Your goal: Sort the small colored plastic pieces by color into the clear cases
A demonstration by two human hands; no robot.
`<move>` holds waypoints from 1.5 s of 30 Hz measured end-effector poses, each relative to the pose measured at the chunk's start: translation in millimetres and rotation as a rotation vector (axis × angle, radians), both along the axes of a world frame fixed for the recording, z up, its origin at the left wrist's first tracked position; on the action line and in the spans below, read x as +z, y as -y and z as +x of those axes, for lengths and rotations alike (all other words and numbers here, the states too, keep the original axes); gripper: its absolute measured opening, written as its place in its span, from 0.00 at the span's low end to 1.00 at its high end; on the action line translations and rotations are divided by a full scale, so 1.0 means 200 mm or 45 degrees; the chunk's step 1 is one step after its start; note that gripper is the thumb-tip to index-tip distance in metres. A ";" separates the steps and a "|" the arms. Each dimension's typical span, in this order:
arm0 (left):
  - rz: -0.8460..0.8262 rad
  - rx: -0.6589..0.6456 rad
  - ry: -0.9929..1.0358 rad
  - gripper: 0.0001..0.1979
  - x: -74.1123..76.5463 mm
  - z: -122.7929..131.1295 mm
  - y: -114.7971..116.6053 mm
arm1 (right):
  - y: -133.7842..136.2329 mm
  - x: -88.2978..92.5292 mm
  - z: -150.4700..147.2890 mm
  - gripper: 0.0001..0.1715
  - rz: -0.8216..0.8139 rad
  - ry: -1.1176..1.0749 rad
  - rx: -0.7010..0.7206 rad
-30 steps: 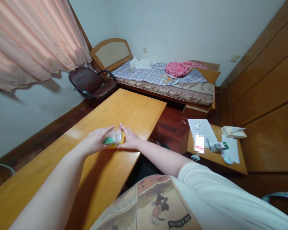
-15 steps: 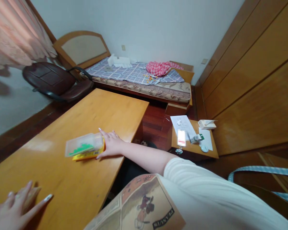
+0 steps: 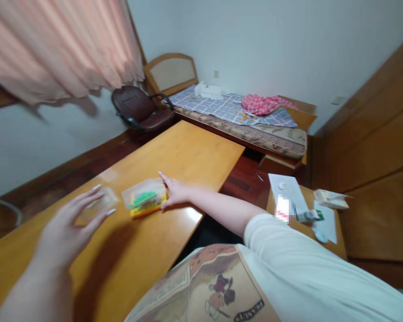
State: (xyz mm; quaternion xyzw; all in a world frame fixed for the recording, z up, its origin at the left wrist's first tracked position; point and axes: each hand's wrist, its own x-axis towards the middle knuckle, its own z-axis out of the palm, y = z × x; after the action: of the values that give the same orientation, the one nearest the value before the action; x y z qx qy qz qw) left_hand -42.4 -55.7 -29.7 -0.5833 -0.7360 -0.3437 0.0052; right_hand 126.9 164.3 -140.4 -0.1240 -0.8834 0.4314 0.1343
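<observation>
My left hand (image 3: 65,228) is raised over the wooden table (image 3: 184,152), its thumb and fingers closed around a small clear plastic container (image 3: 106,201), blurred by motion. To the right of it, my right hand (image 3: 176,191) grips the near end of a translucent plastic box (image 3: 129,193). Green pieces (image 3: 144,198) show inside that box. A yellow package (image 3: 147,209) lies under or against the box; I cannot tell which. The right thumb and fingers straddle the box's end.
A low side table (image 3: 272,205) at right bears papers (image 3: 289,190), a tissue box (image 3: 331,198) and a white mouse (image 3: 320,235). Beyond the table stand a brown office chair (image 3: 137,109) and a bed (image 3: 228,116) with a red checked cloth (image 3: 263,105).
My left hand has lifted from the table's lower left, moving up and right with the clear container. My right hand stays at the box. The camera view has turned left.
</observation>
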 end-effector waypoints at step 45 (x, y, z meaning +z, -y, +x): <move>0.812 0.725 1.286 0.34 -0.58 -0.21 0.07 | 0.56 -0.04 -0.84 0.38 -0.553 -0.390 0.194</move>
State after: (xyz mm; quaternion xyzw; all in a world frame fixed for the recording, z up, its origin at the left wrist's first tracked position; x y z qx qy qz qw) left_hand -83.4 -69.8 -146.6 -0.1030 -0.6355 -0.7612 -0.0777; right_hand -41.4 51.3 -147.9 -0.0166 -0.7464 0.6333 0.2038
